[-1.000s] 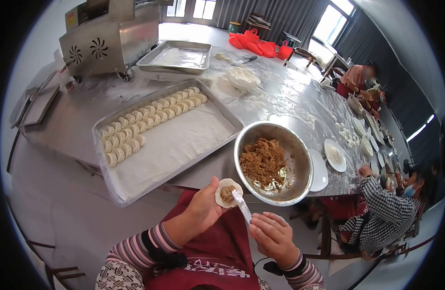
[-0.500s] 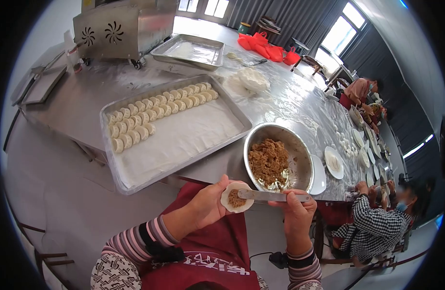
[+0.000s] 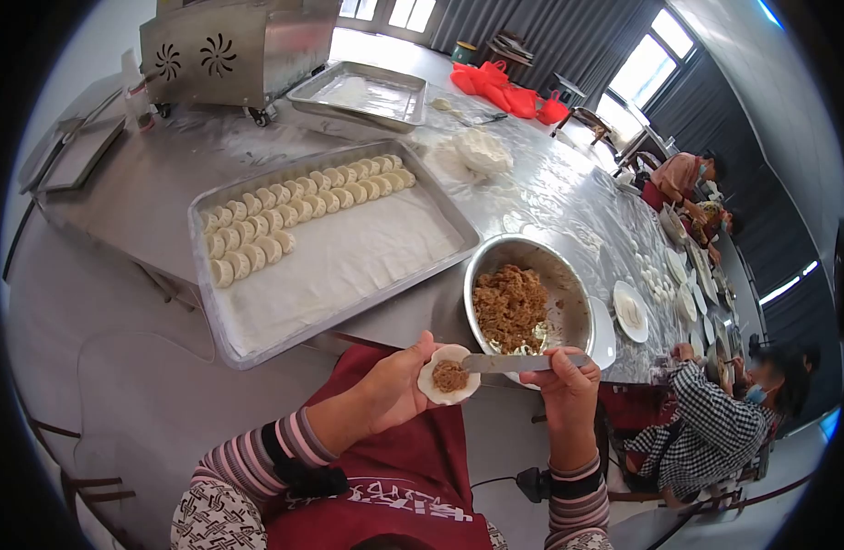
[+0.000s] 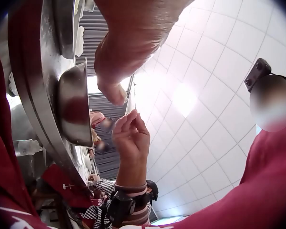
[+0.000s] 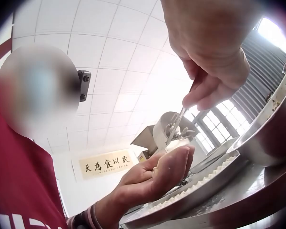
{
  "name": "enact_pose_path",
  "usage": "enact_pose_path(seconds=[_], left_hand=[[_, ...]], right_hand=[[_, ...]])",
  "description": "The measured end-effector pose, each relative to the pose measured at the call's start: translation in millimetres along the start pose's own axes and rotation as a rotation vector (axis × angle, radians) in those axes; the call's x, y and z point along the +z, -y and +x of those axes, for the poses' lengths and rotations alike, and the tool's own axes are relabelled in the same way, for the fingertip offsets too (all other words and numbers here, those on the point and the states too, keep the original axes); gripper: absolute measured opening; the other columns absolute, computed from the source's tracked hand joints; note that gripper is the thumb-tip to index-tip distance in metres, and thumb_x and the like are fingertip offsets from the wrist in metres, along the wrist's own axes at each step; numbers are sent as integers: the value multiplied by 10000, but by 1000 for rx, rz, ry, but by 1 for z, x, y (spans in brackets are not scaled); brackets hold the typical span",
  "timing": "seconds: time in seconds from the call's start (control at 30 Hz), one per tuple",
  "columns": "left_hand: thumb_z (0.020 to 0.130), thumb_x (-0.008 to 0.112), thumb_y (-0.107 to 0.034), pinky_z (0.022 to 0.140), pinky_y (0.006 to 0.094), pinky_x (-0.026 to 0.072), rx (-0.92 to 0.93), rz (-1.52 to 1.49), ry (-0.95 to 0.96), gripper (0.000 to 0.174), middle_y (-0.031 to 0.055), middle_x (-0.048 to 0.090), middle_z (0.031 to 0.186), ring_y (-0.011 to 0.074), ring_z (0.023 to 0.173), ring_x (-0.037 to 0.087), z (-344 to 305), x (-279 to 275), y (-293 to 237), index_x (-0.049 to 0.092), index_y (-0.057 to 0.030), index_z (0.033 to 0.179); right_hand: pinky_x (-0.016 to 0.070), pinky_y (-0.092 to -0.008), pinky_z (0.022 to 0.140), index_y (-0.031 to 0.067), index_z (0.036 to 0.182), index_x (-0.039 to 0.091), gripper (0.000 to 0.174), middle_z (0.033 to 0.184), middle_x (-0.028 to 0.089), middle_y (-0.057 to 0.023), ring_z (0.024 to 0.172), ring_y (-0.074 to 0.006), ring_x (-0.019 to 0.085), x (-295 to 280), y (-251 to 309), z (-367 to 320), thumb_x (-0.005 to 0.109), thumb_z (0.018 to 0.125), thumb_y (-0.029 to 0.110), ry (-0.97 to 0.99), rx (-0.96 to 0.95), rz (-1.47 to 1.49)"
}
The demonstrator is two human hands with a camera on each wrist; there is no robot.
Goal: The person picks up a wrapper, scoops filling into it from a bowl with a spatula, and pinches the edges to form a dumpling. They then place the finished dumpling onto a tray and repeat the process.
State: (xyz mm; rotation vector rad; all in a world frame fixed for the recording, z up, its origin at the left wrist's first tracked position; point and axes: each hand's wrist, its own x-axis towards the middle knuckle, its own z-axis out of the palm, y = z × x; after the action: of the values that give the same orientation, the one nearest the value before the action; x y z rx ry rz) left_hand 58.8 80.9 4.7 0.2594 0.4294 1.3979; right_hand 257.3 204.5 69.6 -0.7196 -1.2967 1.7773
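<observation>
In the head view my left hand (image 3: 385, 392) holds a round dumpling wrapper (image 3: 434, 390) in its cupped fingers, the thumb raised beside the rim. A small mound of brown filling (image 3: 450, 376) lies in the wrapper's middle. My right hand (image 3: 567, 392) pinches a flat metal spatula (image 3: 521, 363) between thumb and fingers. The blade lies nearly level, its tip over the wrapper's right edge. Just beyond the hands, a steel bowl (image 3: 576, 307) contains a larger heap of the same filling (image 3: 511, 298). From the right wrist, the left hand (image 5: 155, 179) appears cupped under the wrapper.
Left of the bowl stands a large lined tray (image 3: 321, 280) with rows of folded dumplings (image 3: 303, 197). Farther back are a second tray (image 3: 372, 92), a flour mound (image 3: 482, 151) and a steel machine (image 3: 230, 60). White plates (image 3: 631, 312) and seated people (image 3: 706, 417) are to the right.
My right hand has risen, turning the spatula from slanting into the filling to nearly level. Since half a second ago its tip has drawn right, off the filling. The wrapper stays in my left hand.
</observation>
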Motion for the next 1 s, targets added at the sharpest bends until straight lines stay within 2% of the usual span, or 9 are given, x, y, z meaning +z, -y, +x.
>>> enact_pose_path(seconds=[0.1, 0.17, 0.2, 0.27, 0.3, 0.37, 0.47, 0.9, 1.0], left_hand=[[1001, 268, -473, 1029, 404, 409, -2, -13, 5, 617, 175, 521, 1274, 297, 1207, 510, 3, -1, -1, 395, 37, 1323], [1003, 269, -467, 1026, 404, 410, 27, -14, -25, 605, 170, 525, 1272, 289, 1200, 514, 4, 2, -2, 399, 31, 1320], [1005, 270, -461, 1024, 404, 411, 59, -21, -55, 593, 164, 528, 1271, 282, 1194, 519, 5, 2, -2, 402, 26, 1317], [1007, 273, -455, 1024, 403, 409, 104, -43, -58, 579, 156, 531, 1269, 274, 1188, 522, 9, -2, 1, 410, 18, 1310], [1008, 277, -450, 1024, 402, 407, 149, -66, -59, 565, 148, 534, 1268, 266, 1181, 525, 11, -2, 1, 417, 11, 1303], [1009, 281, -446, 1024, 403, 403, 159, -93, -61, 554, 141, 538, 1263, 260, 1176, 527, 14, 0, 1, 424, 6, 1295], [1010, 284, -444, 1024, 403, 395, 180, -122, -76, 544, 134, 544, 1252, 254, 1171, 524, 19, 1, 4, 431, 0, 1287], [1006, 283, -458, 1024, 396, 383, 220, -79, -114, 567, 138, 540, 1249, 258, 1157, 520, 20, -4, 4, 417, 12, 1293], [1000, 289, -474, 1029, 396, 382, 195, -71, -137, 589, 148, 532, 1262, 262, 1166, 519, 18, -5, 2, 408, 16, 1303]], right_hand=[[568, -343, 649, -65, 914, 635, 113, 792, 678, -141, 672, -291, 697, 2, -4, -3, 554, 887, 9, -48, -29, 46], [564, -350, 673, -49, 924, 630, 93, 807, 681, -161, 704, -303, 698, 2, -11, -12, 568, 867, -11, -55, -345, -312], [564, -350, 673, -49, 924, 630, 93, 807, 681, -161, 704, -303, 698, 7, -11, -17, 568, 867, -11, -55, -345, -309], [562, -371, 711, -36, 925, 625, 101, 839, 678, -177, 771, -306, 694, 21, -7, -28, 603, 827, -24, 175, -927, -896], [549, -389, 778, -11, 929, 624, 134, 885, 672, -170, 855, -297, 685, 22, -12, -33, 645, 796, -15, 246, -970, -1010], [523, -400, 849, 8, 946, 639, 142, 914, 671, -140, 908, -285, 680, 32, -14, -41, 658, 807, 27, 400, -1022, -1208], [505, -394, 886, 19, 947, 651, 141, 931, 675, -136, 933, -268, 678, 34, -32, -43, 665, 818, 72, 419, -1081, -1385], [509, -372, 887, 21, 926, 669, 144, 950, 684, -112, 929, -244, 681, 37, -30, -55, 680, 795, 79, 527, -1121, -1382], [529, -364, 852, 31, 905, 676, 116, 955, 686, -112, 908, -236, 683, 32, -14, -53, 672, 790, 48, 460, -1003, -1247]])
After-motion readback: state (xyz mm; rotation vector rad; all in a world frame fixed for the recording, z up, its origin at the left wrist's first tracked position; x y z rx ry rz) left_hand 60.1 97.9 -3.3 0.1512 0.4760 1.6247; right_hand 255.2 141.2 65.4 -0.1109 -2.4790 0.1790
